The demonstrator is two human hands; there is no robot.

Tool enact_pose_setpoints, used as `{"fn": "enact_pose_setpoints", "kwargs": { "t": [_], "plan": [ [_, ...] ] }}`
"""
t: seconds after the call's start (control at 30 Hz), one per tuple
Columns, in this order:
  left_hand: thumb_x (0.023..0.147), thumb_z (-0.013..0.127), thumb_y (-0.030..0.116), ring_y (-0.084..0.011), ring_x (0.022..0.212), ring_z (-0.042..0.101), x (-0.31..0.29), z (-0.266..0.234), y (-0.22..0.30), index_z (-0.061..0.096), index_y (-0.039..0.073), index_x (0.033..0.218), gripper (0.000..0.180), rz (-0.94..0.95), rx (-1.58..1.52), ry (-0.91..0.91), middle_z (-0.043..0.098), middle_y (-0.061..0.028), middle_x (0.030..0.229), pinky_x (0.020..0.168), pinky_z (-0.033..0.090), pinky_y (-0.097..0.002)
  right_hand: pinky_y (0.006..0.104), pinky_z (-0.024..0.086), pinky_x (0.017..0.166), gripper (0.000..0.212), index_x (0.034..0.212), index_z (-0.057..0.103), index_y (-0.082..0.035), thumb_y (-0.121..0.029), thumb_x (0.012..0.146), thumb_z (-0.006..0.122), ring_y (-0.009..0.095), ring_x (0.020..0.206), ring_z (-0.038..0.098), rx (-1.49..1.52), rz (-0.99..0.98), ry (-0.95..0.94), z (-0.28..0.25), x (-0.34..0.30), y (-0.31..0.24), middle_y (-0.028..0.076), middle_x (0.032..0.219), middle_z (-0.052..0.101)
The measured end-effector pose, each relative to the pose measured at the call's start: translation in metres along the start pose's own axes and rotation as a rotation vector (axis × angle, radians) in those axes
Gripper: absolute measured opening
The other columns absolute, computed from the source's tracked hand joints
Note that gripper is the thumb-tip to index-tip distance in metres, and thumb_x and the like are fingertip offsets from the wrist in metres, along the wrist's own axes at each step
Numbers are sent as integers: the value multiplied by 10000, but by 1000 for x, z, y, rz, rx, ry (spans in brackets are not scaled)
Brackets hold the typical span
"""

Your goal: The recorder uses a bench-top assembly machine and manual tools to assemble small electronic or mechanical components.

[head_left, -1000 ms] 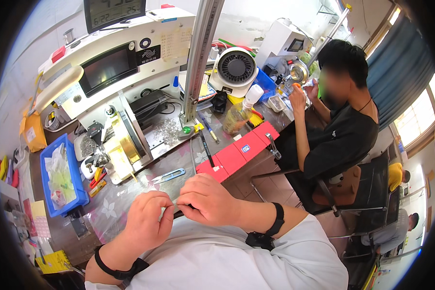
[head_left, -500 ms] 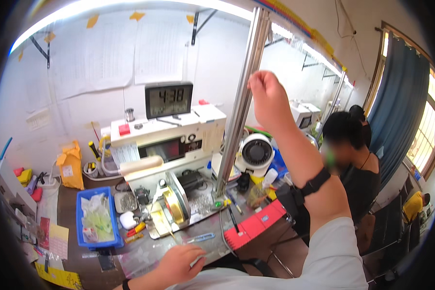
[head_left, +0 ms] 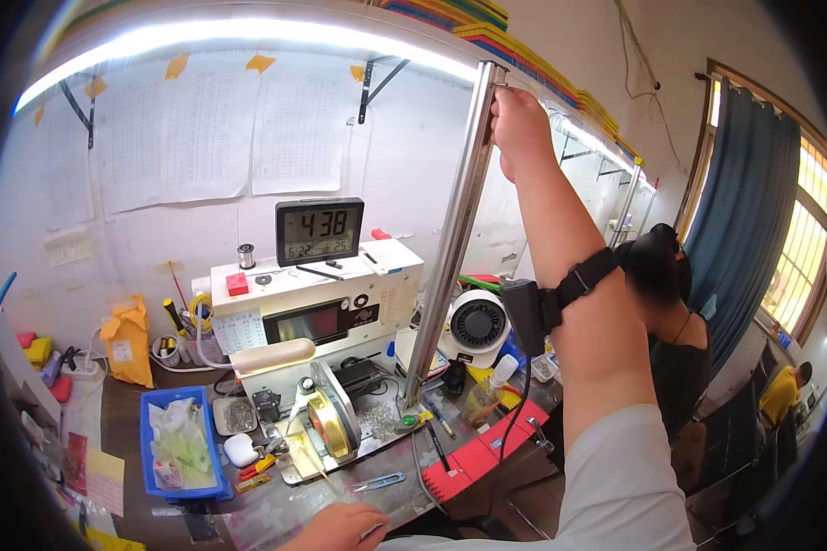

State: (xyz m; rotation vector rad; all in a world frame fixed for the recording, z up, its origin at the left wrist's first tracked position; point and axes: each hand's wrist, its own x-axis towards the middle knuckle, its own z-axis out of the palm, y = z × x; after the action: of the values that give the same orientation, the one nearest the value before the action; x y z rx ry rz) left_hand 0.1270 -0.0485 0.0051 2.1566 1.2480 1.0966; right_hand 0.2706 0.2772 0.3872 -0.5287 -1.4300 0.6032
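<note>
- The right hand (head_left: 520, 119) is raised high, its fingers curled against the top end of a tall metal rail (head_left: 450, 241), a long, smooth, silvery bar with a matte sheen that leans from the bench up toward the ceiling light
- Whether that hand fully clamps the rail or only rests on its tip is hard to tell at this angle
- A black strap with a small boxy unit (head_left: 535, 310) wraps the right forearm, a thin cable hanging from it
- The left hand (head_left: 335, 528) lies low at the frame's bottom edge, fingers loosely bent on the glossy bench top (head_left: 276, 510); something thin seems to sit under the fingertips
- Small blue-handled snips (head_left: 379, 481) lie just beyond the left hand
- The rail's foot stands beside a white boxy machine (head_left: 317, 308) with a dark window and a round brass-coloured wheel (head_left: 325, 422)
- A blue plastic bin (head_left: 179, 445) of crinkled clear bags sits left of it
- A digital clock (head_left: 319, 231) stands on the machine
- Another person (head_left: 671, 312) in a dark shirt sits on the right
</note>
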Motion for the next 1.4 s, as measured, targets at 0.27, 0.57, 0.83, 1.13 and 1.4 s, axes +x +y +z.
{"fn": "enact_pose_setpoints", "kwargs": {
  "t": [0.27,0.57,0.83,1.13,1.4],
  "plan": [
    [810,630,82,-376,773,596,-3,1,6,640,22,904,112,-20,-48,-95,611,-173,823,678,486,-427,236,363,537,248,1038,577,-14,-239,949,519,79,599,427,118,72,-106,-14,-15,3,-11,742,482],
    [773,711,100,-292,670,642,2,-1,-5,670,49,882,127,47,7,-110,672,-102,831,577,519,-368,229,265,481,134,1013,526,-56,-185,973,517,70,543,326,537,385,-91,-38,-159,75,-33,662,381],
    [832,656,164,-261,728,637,1,3,-16,657,60,887,117,-18,-9,-179,657,-64,824,613,502,-368,228,259,463,156,977,514,-98,-250,973,546,62,520,321,332,1018,-27,-81,-336,242,-52,643,355],
    [836,661,158,-260,741,637,6,11,-17,650,58,917,130,-40,-26,-195,658,-63,860,623,499,-360,219,229,449,218,894,495,-113,-289,935,616,41,501,299,258,1114,-51,-80,-358,252,-70,617,341],
    [801,694,136,-244,769,642,10,15,-20,669,85,931,142,-80,-20,-214,672,-52,886,649,490,-356,218,221,437,240,839,497,-122,-300,933,626,40,482,290,317,1147,-58,-81,-360,258,-76,598,328]
  ]
}}
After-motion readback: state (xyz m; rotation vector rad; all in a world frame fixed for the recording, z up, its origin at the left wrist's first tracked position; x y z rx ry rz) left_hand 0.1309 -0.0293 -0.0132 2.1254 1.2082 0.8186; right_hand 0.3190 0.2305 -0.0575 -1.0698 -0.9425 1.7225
